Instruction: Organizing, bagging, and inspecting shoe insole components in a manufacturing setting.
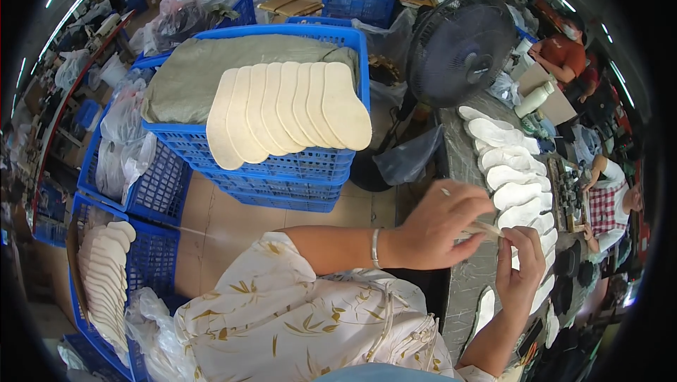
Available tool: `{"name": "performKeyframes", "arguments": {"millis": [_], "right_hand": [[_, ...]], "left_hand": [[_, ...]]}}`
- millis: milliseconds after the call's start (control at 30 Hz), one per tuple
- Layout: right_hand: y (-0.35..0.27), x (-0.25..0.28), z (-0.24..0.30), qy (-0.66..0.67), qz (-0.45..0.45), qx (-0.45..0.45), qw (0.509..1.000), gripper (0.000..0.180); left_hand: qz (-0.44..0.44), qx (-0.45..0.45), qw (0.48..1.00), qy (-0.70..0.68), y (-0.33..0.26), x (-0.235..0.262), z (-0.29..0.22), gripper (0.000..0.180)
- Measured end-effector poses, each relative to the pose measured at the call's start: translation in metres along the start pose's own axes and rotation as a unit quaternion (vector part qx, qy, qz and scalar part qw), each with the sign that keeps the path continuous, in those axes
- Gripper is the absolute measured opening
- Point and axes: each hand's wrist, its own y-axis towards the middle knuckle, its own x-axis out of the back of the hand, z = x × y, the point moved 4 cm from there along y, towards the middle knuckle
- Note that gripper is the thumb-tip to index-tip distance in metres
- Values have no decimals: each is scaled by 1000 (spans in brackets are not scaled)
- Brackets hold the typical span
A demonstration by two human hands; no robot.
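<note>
My left hand (446, 225), with a ring on a finger and a bangle at the wrist, is closed in a pinch over the edge of a dark table. Thumb and fingers of my right hand (520, 258) pinch close beside it. Between the two hands stretches a thin pale strip (482, 229), too small and edge-on to name its kind. Just beyond my hands, white insoles (517, 195) lie in an overlapping row on the table (462, 153). Another white insole (484, 309) rests nearer me, beside my right forearm.
Cream insoles (289, 110) fan across grey cloth (183, 75) atop stacked blue crates (282, 195) ahead. More insoles (106, 269) stand in a blue crate at left. A black fan (462, 50) stands beyond the table. Two people (564, 54) work across it, near a pale bottle (534, 98).
</note>
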Motion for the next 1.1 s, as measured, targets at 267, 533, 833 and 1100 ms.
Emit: {"name": "performKeyframes", "arguments": {"millis": [267,533,833,1100], "right_hand": [[-5,-1,-8,8,6,-9,1000,18],[-4,-8,-8,17,-1,-4,1000,17],[-7,-7,-7,24,1,-17,1000,17],[-7,-9,-6,24,2,-16,1000,17]], "left_hand": [[-87,127,905,395,-65,102,66,65],[-107,193,885,410,-76,133,84,69],[-101,168,902,384,-73,132,87,70],[-102,156,904,384,-75,133,88,70]]}}
